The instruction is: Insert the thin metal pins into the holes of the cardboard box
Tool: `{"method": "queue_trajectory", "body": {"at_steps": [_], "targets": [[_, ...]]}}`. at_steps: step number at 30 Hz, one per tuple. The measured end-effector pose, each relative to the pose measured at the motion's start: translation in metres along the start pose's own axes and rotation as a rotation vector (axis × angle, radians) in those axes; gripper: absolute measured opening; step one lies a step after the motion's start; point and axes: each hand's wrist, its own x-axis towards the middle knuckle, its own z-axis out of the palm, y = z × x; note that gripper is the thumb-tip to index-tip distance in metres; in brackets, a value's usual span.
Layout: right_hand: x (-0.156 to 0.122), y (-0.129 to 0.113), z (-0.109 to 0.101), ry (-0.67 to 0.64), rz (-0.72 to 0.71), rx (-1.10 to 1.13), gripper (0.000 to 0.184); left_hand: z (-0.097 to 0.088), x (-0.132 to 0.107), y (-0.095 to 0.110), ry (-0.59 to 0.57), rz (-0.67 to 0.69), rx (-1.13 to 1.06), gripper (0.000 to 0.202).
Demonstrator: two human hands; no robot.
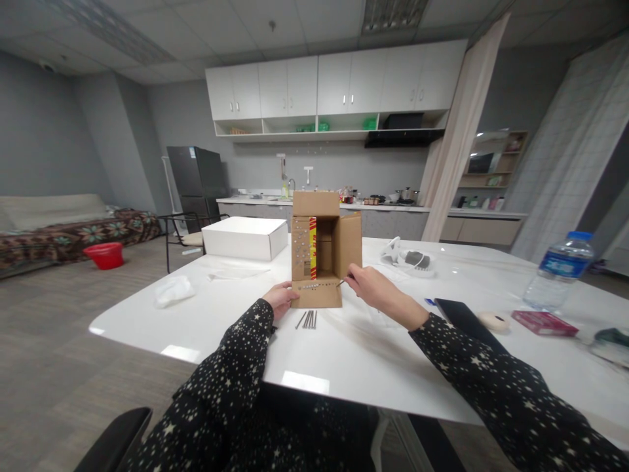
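Observation:
A cardboard box stands on the white table with its opening towards me and its flaps spread. Small shiny studs dot its left panel and line the lower flap. My left hand pinches the left edge of that lower flap. At the flap's right side, my right hand is closed round a thin dark nail, its tip at the cardboard. Just in front of the box lie several long nails side by side.
Behind to the left sits a white box, with a crumpled plastic bag nearer me. On the right are a black phone, a pink box, a water bottle and a white device with a cable.

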Motion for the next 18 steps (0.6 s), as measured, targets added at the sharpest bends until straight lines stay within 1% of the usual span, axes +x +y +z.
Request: {"method": "queue_trajectory", "body": {"at_steps": [5,10,14,18], "targets": [[-0.001,-0.0026,-0.0019,0.002,-0.002,-0.043,0.022,0.0003,-0.001,0.0014,-0.057,-0.006,-0.028,0.034],[-0.0025,-0.0047,-0.0029,-0.008,0.009,-0.067,0.022,0.002,-0.0051,0.0037,-0.047,0.01,-0.026,0.036],[-0.0027,-0.0047,-0.0003,-0.013,-0.013,-0.063,0.023,0.0021,-0.0071,0.0027,-0.062,0.034,-0.055,0.038],[-0.0023,-0.0057,0.0043,-0.026,-0.038,-0.104,0.023,0.0019,-0.0076,0.0024,-0.083,0.051,-0.072,0.035]]}}
